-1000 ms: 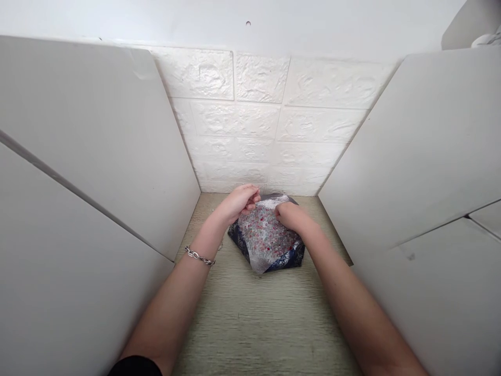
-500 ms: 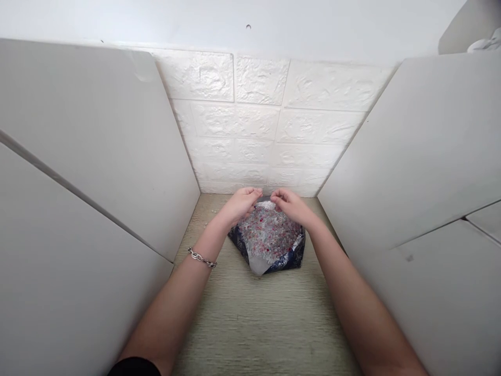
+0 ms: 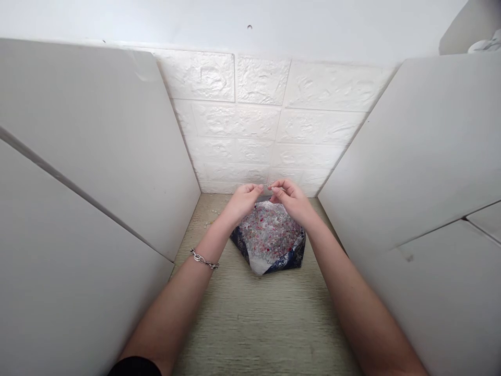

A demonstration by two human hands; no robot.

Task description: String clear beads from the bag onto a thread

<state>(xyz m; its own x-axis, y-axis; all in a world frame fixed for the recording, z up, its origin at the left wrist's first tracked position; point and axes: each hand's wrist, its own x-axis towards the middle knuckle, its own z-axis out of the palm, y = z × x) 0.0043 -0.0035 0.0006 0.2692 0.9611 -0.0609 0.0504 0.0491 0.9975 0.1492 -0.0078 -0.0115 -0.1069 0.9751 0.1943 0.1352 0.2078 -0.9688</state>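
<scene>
Many small clear, pink and red beads (image 3: 268, 232) lie spread on an unfolded dark blue patterned bag with a silvery lining (image 3: 285, 261). Over the far left edge of the bead heap is my left hand (image 3: 246, 201), thumb and fingers pinched together. My right hand (image 3: 288, 197) faces it over the far right edge, its thumb and forefinger also brought together. The fingertips of both hands are close but apart. Whatever they pinch is too small to make out; a thread between them cannot be told. A silver chain bracelet (image 3: 204, 259) circles my left wrist.
The bag rests on a pale wood-grained surface (image 3: 250, 324). Grey-white panels stand at the left (image 3: 97, 130) and right (image 3: 415, 146). A white brick-patterned wall (image 3: 258, 122) closes the back. A few loose beads (image 3: 214, 211) lie left of the bag.
Both hands have risen slightly away from the beads. My right hand has turned a little, so its thumb and forefinger show more plainly. The bag stays in place.
</scene>
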